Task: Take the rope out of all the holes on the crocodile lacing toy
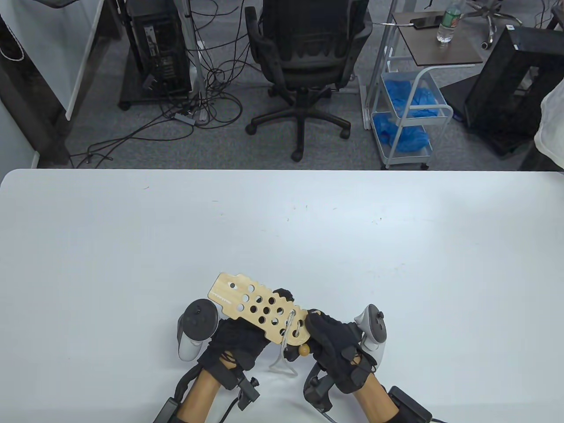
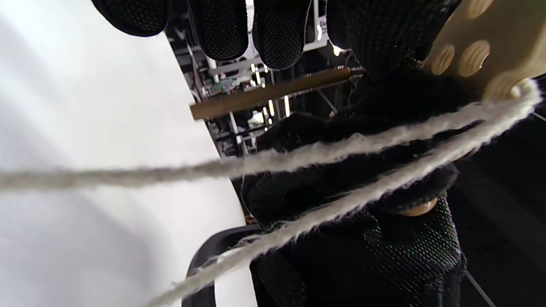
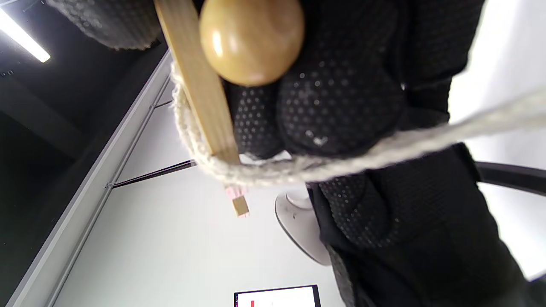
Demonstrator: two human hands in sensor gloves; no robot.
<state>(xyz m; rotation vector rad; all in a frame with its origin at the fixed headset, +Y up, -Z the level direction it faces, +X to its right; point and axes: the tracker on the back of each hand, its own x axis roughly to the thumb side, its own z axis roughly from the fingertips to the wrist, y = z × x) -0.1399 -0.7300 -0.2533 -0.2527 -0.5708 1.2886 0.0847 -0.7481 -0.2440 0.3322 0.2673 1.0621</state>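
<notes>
rope seemingly pinched in right hand, toy gripped by left hand

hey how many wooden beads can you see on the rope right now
1. A single round wooden bead hangs just below the near end of the crocodile lacing board, beside the right hand; the right wrist view shows it close up. Others could be hidden under the hands.

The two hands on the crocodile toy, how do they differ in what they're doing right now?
The left hand grips the crocodile lacing board from underneath at its middle, its fingertips showing past the far edge; the right hand holds the end where the rope is still threaded. The wooden bead sits at the right hand, not the left. Both wear black gloves and hold the board above the table.
</notes>
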